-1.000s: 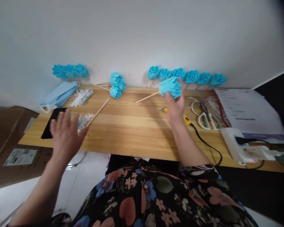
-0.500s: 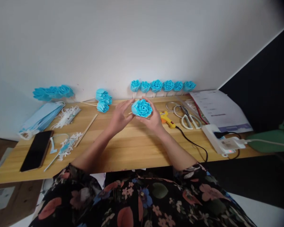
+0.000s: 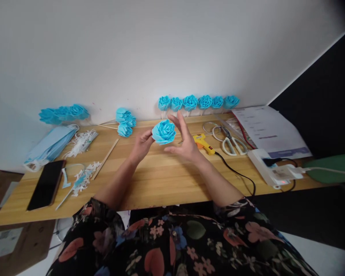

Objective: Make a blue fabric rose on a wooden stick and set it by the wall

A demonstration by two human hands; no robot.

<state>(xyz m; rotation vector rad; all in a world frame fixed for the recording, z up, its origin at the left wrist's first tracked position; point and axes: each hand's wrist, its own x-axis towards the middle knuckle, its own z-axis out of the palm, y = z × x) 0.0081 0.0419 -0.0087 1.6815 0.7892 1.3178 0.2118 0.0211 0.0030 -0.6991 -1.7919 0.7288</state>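
Observation:
A blue paper flower (image 3: 163,132) is raised above the middle of the wooden table (image 3: 166,180). My left hand (image 3: 142,144) grips it from below and left, fingers closed on its base. My right hand (image 3: 184,142) hovers just right of the flower with fingers spread, close to its petals; I cannot tell if it touches them. A thin wooden stick runs back from the flower behind my right hand.
A row of blue flowers (image 3: 198,102) leans on the wall behind, more flowers (image 3: 64,113) at the left and a small cluster (image 3: 125,122). A yellow glue gun (image 3: 201,142), scissors (image 3: 231,142), papers (image 3: 268,130), a power strip (image 3: 271,172), a phone (image 3: 46,184), masks (image 3: 50,142), a loose stick (image 3: 105,159).
My right hand first held the flower alone at the back. Both hands then cupped it at the centre. Now the left hand holds it and the right has opened away.

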